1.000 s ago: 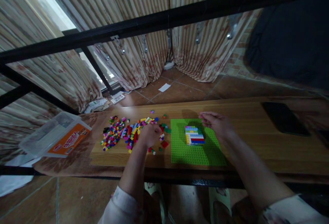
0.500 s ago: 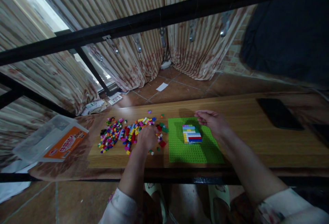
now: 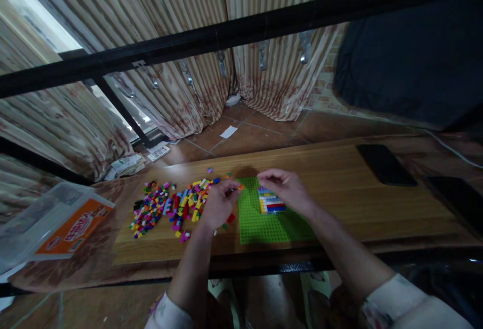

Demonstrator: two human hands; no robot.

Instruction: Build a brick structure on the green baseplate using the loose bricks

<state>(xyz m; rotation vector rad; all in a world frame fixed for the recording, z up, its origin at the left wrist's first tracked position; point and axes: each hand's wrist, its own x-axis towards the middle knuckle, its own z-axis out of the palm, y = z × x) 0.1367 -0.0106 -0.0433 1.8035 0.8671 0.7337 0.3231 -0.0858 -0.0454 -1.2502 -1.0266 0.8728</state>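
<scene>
A green baseplate [image 3: 264,223] lies on the wooden table, with a small block of stacked coloured bricks [image 3: 270,203] on it. My left hand [image 3: 219,204] is closed in a pinch on a small orange brick [image 3: 240,187] at the plate's left edge. My right hand [image 3: 287,190] hovers with curled fingers over the brick block's far side; whether it holds anything is hidden. A heap of loose coloured bricks [image 3: 169,204] is spread to the left of the plate.
A clear plastic box with an orange label [image 3: 56,221] sits at the table's left end. Two dark phones [image 3: 385,164] [image 3: 458,199] lie at the right. A black metal bar [image 3: 241,32] crosses overhead. Striped curtains hang beyond a tiled floor.
My left hand has left the loose bricks and moved right to the plate's edge with an orange brick. My right hand has shifted left over the brick block. The view has swung.
</scene>
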